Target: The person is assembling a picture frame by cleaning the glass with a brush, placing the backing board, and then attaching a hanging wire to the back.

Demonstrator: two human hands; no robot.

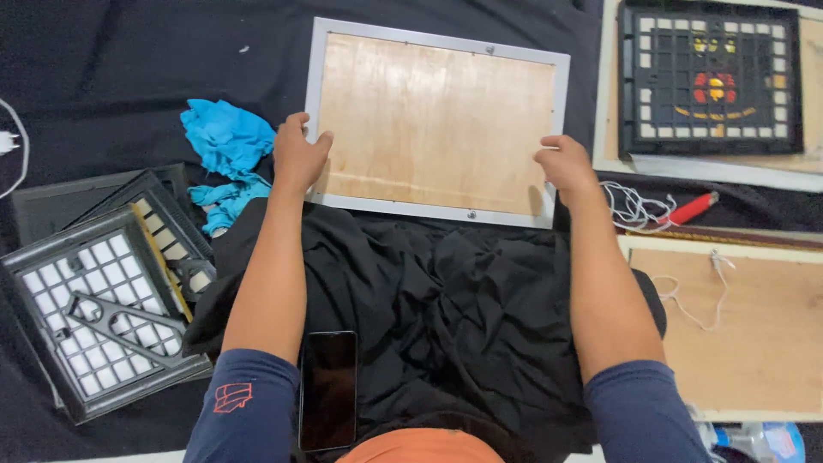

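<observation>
A rectangular frame with a silver border and a plywood back lies face down on a black cloth. My left hand grips its lower left edge, thumb on the border. My right hand holds the lower right corner. Both forearms reach over the crumpled cloth, which spreads under the frame's near edge.
Blue rag lies left of the frame. Grey plastic grid panels are stacked at far left. A black phone rests by my left arm. Another dark decorated frame is at top right, a wooden-backed frame with string, and a red tool at right.
</observation>
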